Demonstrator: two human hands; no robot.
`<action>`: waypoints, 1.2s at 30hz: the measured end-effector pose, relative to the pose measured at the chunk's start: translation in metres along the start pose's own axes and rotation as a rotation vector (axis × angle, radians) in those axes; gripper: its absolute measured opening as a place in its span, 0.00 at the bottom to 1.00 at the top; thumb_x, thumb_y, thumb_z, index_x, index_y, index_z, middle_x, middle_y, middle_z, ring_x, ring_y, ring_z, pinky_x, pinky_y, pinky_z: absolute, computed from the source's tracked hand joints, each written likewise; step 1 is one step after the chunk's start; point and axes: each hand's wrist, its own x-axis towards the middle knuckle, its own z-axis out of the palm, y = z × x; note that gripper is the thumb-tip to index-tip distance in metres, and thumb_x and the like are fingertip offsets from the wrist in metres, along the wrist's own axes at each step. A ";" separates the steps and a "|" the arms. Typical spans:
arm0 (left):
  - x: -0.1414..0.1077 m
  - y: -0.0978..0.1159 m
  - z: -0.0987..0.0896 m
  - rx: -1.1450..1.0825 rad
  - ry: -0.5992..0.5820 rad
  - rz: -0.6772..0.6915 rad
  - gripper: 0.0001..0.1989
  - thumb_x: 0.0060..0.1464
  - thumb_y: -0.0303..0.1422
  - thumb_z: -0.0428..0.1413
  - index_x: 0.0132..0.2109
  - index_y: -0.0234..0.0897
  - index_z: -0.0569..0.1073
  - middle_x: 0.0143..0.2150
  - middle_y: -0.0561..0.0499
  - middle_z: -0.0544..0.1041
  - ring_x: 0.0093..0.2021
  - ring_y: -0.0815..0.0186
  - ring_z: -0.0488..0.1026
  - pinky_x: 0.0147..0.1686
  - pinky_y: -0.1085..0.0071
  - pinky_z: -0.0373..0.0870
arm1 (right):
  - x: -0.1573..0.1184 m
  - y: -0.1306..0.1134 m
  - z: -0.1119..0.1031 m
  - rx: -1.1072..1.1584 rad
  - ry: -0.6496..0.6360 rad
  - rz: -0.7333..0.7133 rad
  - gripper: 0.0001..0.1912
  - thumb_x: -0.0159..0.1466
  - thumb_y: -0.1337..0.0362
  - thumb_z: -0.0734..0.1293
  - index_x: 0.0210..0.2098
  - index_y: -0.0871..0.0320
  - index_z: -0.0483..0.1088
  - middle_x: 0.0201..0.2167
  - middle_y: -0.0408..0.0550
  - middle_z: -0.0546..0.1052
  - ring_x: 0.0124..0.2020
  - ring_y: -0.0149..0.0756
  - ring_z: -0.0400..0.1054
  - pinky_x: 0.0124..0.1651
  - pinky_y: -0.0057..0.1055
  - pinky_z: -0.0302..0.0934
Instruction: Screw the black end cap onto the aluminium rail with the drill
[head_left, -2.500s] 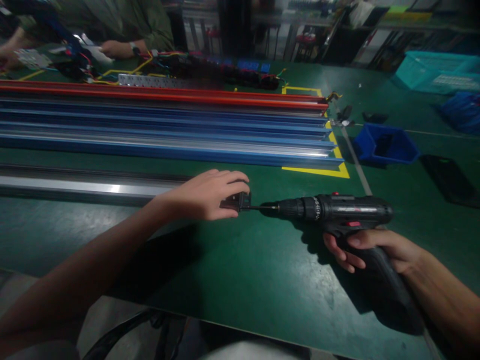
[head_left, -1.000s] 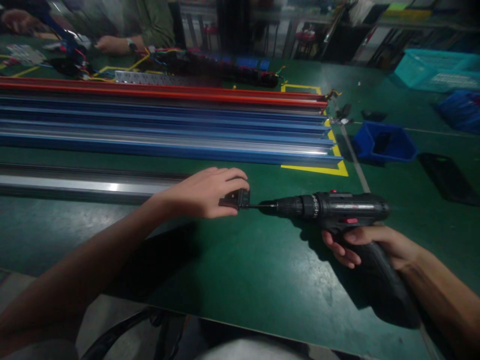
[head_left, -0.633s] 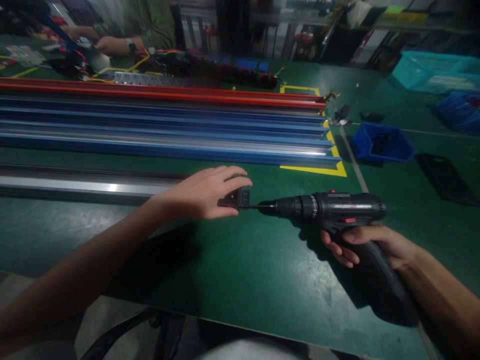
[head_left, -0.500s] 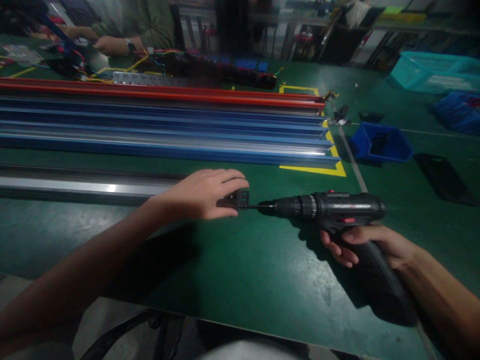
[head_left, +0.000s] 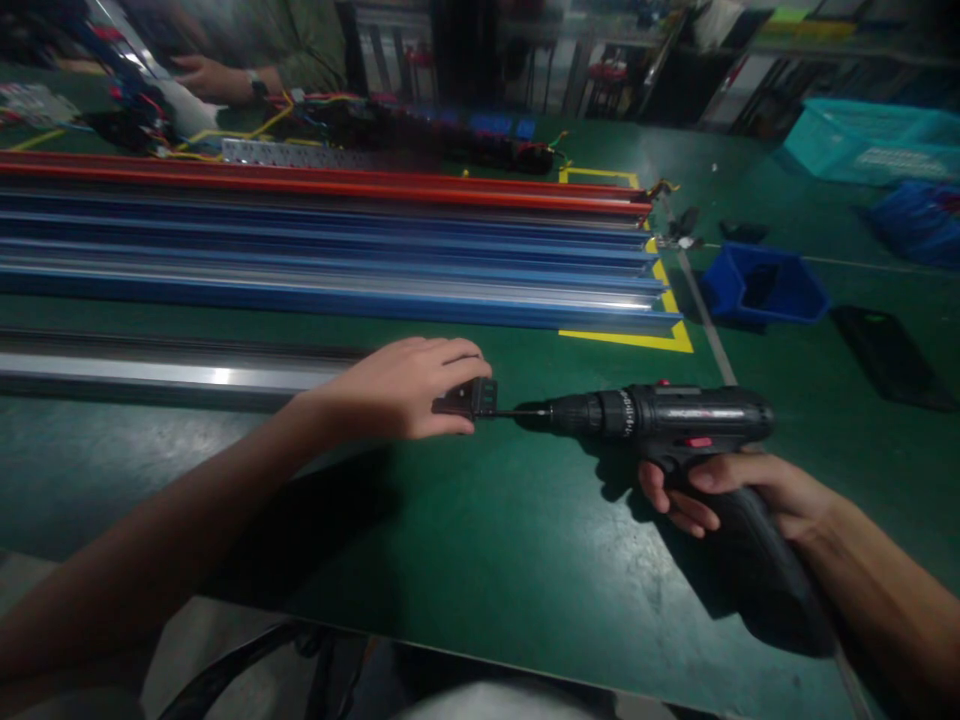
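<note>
Clamping black end piece [head_left: 486, 397] in left hand [head_left: 409, 390], with silver rail [head_left: 221, 376] stretching leftward behind wrist; gripping drill [head_left: 694, 412] in right hand [head_left: 787, 488], with bit [head_left: 521, 412] between hands, reaching end piece. Align bit straight, press evenly, brace firmly against push.

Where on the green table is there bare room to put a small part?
A wide bare patch of table lies between the left hand and the drill, down to the near edge. A narrow strip separates the blue rails from the silver rail. Beyond the red rail it is crowded with wiring.
</note>
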 end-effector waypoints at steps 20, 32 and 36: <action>0.001 0.001 -0.002 -0.025 -0.026 -0.018 0.26 0.67 0.47 0.62 0.67 0.43 0.71 0.68 0.42 0.74 0.60 0.52 0.77 0.58 0.58 0.72 | -0.002 0.000 0.001 -0.031 0.082 0.050 0.14 0.63 0.61 0.77 0.44 0.64 0.86 0.33 0.52 0.82 0.25 0.29 0.72 0.33 0.27 0.72; 0.002 0.000 -0.003 -0.064 -0.023 -0.009 0.26 0.67 0.47 0.63 0.66 0.42 0.71 0.67 0.43 0.74 0.60 0.53 0.76 0.58 0.59 0.70 | -0.003 0.000 -0.001 -0.038 0.094 0.066 0.14 0.63 0.60 0.77 0.43 0.64 0.86 0.32 0.52 0.80 0.25 0.30 0.72 0.33 0.27 0.72; 0.002 0.000 -0.002 -0.066 -0.027 -0.006 0.26 0.67 0.47 0.62 0.66 0.42 0.71 0.67 0.43 0.74 0.60 0.53 0.77 0.57 0.59 0.70 | -0.004 0.000 -0.001 -0.038 0.095 0.054 0.13 0.63 0.61 0.77 0.43 0.64 0.86 0.31 0.51 0.80 0.25 0.30 0.71 0.33 0.27 0.71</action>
